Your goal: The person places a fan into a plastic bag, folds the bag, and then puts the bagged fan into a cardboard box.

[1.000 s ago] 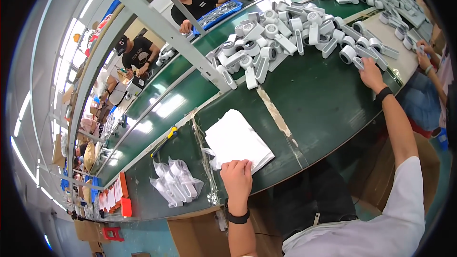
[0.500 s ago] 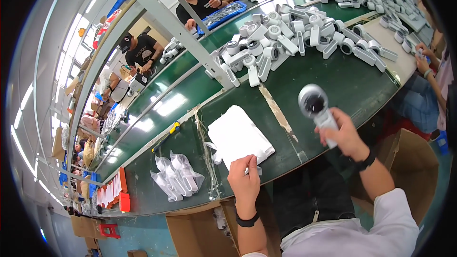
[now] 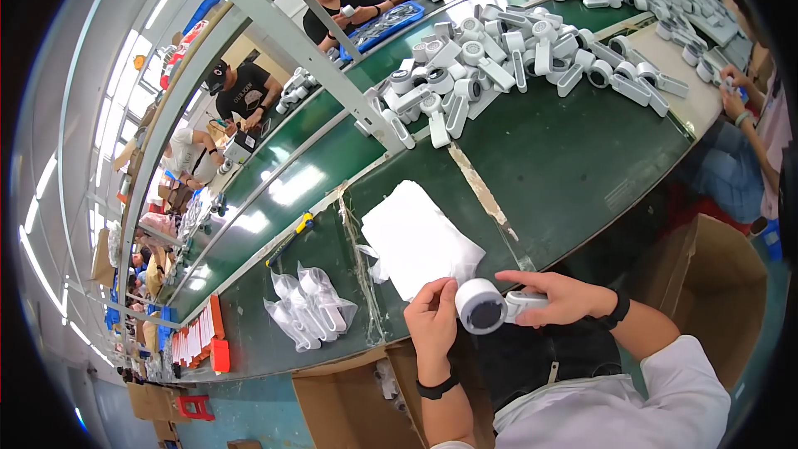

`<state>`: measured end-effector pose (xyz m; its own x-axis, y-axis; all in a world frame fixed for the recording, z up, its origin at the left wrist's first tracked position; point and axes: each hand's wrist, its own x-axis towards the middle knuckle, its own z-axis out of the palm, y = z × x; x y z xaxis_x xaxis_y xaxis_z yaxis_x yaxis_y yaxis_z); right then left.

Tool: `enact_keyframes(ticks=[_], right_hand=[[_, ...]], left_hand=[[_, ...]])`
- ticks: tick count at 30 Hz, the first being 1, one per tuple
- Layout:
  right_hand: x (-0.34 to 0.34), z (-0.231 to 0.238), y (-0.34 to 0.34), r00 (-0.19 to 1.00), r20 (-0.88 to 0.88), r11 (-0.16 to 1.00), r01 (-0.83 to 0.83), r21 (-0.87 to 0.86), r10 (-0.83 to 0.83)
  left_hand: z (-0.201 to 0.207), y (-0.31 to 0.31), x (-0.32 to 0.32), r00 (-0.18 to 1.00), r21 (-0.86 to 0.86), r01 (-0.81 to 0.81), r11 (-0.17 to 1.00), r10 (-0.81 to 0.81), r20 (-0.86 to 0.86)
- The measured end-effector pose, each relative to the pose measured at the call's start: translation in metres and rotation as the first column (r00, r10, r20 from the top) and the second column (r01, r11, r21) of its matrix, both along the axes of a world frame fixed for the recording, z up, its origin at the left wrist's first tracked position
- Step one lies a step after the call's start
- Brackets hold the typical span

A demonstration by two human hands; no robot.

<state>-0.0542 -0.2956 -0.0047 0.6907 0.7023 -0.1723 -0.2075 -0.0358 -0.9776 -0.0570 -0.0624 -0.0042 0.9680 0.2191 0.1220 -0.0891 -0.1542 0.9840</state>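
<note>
White round-headed handheld device lying sideways above table edge

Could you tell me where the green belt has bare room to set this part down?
The green belt is bare between the white bag stack and the pile of white parts. Left of the stack, filled clear bags crowd the near edge.

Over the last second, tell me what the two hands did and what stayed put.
The right hand reached to the far pile, took one white handheld device and brought it down beside the left hand, which lifted a white bag from the stack. Pile, stack and bagged devices stayed put.
</note>
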Motion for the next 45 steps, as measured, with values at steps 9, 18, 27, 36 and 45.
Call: enact_keyframes(ticks=[9,18,27,36,45], right_hand=[[0.007,-0.019,0.027,0.978,-0.172,0.903,0.174,0.393,-0.114],[0.015,-0.020,0.067,0.814,-0.235,0.770,0.579,0.267,-0.531],[0.016,-0.027,0.048,0.686,-0.135,0.656,0.725,0.210,-0.715],[0.005,0.023,-0.028,0.950,0.310,0.984,0.019,-0.175,0.036],[0.024,0.012,-0.012,0.967,0.128,0.958,-0.192,-0.211,0.222]], left_hand=[[-0.013,0.003,-0.002,0.996,-0.278,0.071,0.958,-0.083,-0.031],[-0.026,-0.017,-0.001,0.996,-0.266,0.075,0.961,-0.087,-0.033],[-0.022,-0.018,0.004,0.998,-0.698,-0.053,0.714,0.050,-0.024],[0.000,-0.027,0.003,0.998,-0.345,-0.054,0.937,0.064,0.020],[-0.013,-0.017,0.003,0.996,-0.093,0.064,0.994,-0.058,0.061]])
